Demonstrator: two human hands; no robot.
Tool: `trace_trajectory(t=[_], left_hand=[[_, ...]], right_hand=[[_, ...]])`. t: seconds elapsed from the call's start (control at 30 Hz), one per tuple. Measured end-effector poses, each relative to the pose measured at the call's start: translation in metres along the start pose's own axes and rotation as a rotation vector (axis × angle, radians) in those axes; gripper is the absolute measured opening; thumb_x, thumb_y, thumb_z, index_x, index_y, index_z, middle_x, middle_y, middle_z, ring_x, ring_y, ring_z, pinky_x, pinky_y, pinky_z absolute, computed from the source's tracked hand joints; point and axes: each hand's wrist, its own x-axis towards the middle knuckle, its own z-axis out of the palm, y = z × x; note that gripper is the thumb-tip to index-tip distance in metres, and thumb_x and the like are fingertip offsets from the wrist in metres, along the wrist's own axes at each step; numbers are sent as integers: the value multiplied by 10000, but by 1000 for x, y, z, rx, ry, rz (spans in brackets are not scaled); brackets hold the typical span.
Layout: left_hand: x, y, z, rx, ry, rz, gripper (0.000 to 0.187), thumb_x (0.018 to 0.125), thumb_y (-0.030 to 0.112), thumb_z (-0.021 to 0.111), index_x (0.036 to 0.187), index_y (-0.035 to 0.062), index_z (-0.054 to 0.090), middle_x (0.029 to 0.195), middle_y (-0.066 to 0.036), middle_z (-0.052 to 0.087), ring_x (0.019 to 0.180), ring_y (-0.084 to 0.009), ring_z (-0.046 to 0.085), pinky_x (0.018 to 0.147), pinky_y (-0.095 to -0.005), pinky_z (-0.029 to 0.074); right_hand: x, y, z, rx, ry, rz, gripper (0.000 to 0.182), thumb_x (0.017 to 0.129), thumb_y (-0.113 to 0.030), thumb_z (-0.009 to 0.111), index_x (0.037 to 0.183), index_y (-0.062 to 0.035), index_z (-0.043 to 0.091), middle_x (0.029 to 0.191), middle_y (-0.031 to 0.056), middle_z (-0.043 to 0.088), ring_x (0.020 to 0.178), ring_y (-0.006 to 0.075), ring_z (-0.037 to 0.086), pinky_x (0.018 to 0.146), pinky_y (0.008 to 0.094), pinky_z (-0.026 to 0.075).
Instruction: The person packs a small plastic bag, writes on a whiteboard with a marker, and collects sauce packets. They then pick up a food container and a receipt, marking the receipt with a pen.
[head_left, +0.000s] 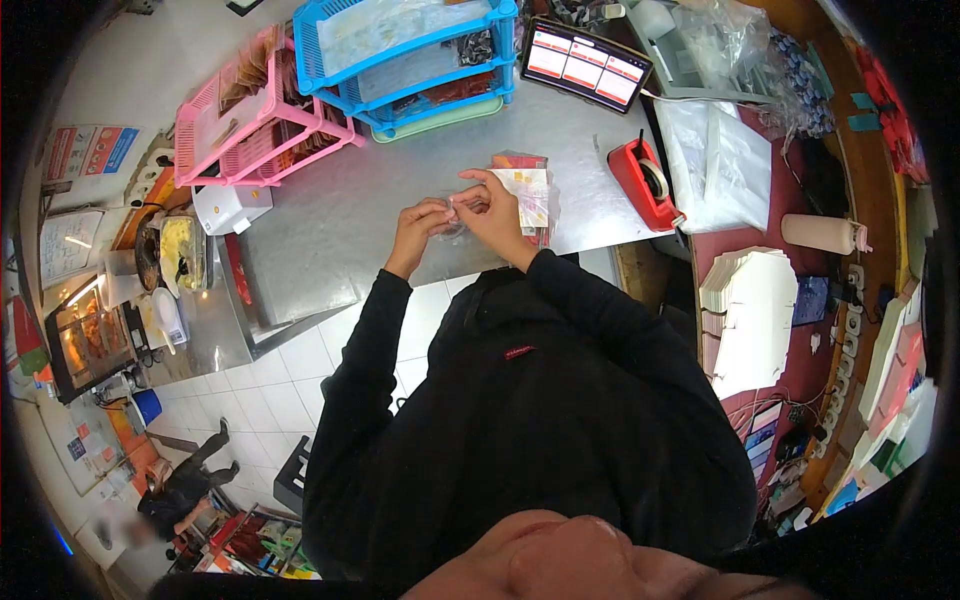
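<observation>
Above the steel table, my left hand (422,226) and my right hand (488,212) meet with their fingertips nearly together. Both are closed in a pinch on a small piece of clear, crinkled plastic (455,229); its exact kind is too small to make out. Just right of my right hand, partly behind it, lies a small pile of flat printed packets (535,200), white and yellow on top with red ones beneath, some in clear wrap.
On the steel table (390,180) stand pink tiered baskets (215,135), blue stacked trays (400,62), a tablet (586,65) and a red tape dispenser (640,190). Plastic bags (715,160) and stacked white card (750,315) lie at right. Another person (185,490) is far lower left.
</observation>
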Motion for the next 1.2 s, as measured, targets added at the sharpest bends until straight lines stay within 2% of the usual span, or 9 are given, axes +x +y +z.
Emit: trace_trajectory(t=[0.13, 0.2, 0.4, 0.5, 0.57, 0.8, 0.93, 1.03, 1.2], left_hand=[[-1, 2, 3, -7, 7, 30, 85, 825, 53, 626, 859, -19, 654, 931, -40, 588, 873, -155, 627, 753, -261, 510], [-3, 3, 4, 4, 3, 41, 83, 824, 47, 627, 859, -22, 657, 927, -40, 589, 873, -155, 628, 752, -261, 510], [0, -13, -2, 263, 8, 244, 88, 784, 42, 686, 864, 6, 681, 920, -48, 596, 777, -127, 592, 712, -271, 497], [-10, 4, 26, 515, 301, 406, 88, 741, 49, 722, 825, 54, 696, 898, -34, 613, 797, -139, 588, 710, -275, 469], [-10, 11, 34, 865, 384, 832, 140, 696, 40, 750, 822, 77, 703, 830, -52, 623, 773, -179, 591, 676, -299, 455], [5, -15, 36, 900, 555, 907, 160, 597, 52, 758, 696, 74, 634, 776, -44, 603, 754, -234, 564, 659, -330, 456], [6, -22, 27, 841, 618, 964, 176, 551, 48, 735, 638, 87, 586, 778, -34, 579, 762, -233, 549, 644, -336, 451], [3, -13, 29, 830, 644, 970, 170, 553, 45, 726, 629, 88, 580, 766, -33, 571, 747, -230, 541, 635, -338, 449], [6, -16, 36, 778, 598, 918, 191, 551, 38, 736, 633, 80, 569, 776, -42, 584, 750, -237, 538, 671, -333, 435]], right_hand=[[5, 12, 0, 118, 23, 71, 438, 773, -2, 672, 1169, -14, 485, 872, 94, 681, 786, 96, 638, 683, 207, 506], [8, 15, -2, 434, 7, 265, 445, 770, -30, 693, 1163, -9, 486, 853, 88, 681, 788, 97, 637, 694, 211, 502], [7, 7, -14, 145, -112, 207, 515, 748, -35, 689, 1202, -24, 447, 805, 84, 671, 727, 106, 624, 649, 219, 472], [6, 8, -11, 129, 48, 190, 536, 745, -24, 684, 1217, -23, 429, 785, 80, 668, 713, 105, 621, 646, 224, 475], [4, 5, -8, 120, 69, 186, 530, 744, -13, 677, 1211, -26, 427, 775, 80, 667, 705, 106, 619, 642, 225, 476], [5, 0, -5, 131, 189, 126, 527, 749, 7, 685, 1174, -51, 379, 788, 90, 664, 719, 111, 619, 653, 229, 478], [3, -5, -9, 274, 64, 147, 493, 815, -10, 628, 1206, -34, 329, 830, 102, 653, 816, 143, 633, 739, 240, 483], [8, -16, -4, -125, -47, 87, 182, 847, -56, 596, 1017, -14, 544, 836, 83, 649, 794, 167, 630, 720, 265, 489], [12, -1, 0, -536, -117, -109, 96, 821, -113, 615, 858, -25, 624, 831, 111, 636, 759, 247, 623, 665, 318, 496]])
